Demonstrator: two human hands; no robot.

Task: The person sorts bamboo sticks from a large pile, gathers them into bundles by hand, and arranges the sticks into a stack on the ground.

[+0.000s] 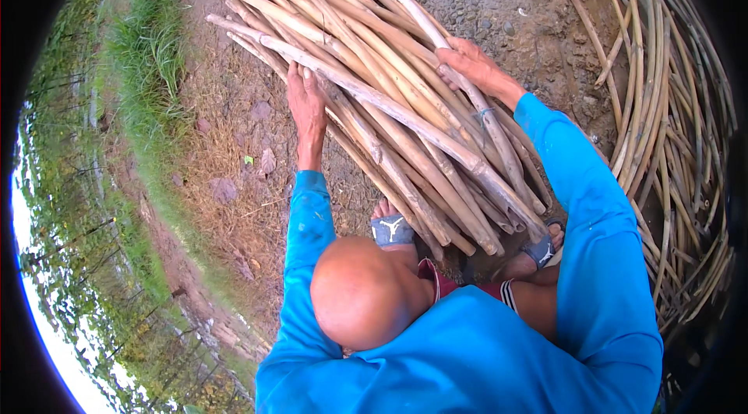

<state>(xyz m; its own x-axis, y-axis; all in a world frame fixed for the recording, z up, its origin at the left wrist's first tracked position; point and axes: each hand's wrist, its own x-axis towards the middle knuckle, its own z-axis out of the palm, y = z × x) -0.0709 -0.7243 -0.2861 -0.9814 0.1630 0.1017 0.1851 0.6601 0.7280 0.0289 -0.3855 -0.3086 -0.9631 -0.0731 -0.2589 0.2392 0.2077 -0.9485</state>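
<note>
Both hands, left (305, 99) and right (469, 63), pressed flat, fingers spread, on the canes (389, 95); the bundle was tied once, mostly loose elsewhere.

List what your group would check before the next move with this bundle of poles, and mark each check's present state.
1. Left hand on the bundle of poles: ok, it lies against the bundle's left side.
2. Right hand on the bundle: ok, it rests on the upper right poles.
3. Fingers closed round a pole: cannot tell for either hand.
4. Bundle tied: cannot tell; a thin tie shows, but not whether it binds every pole.
5. Sandalled feet away from the pole ends: not ok, the ends lie right by them.
6. Coiled canes apart from the bundle: ok, bare ground lies between.
</note>
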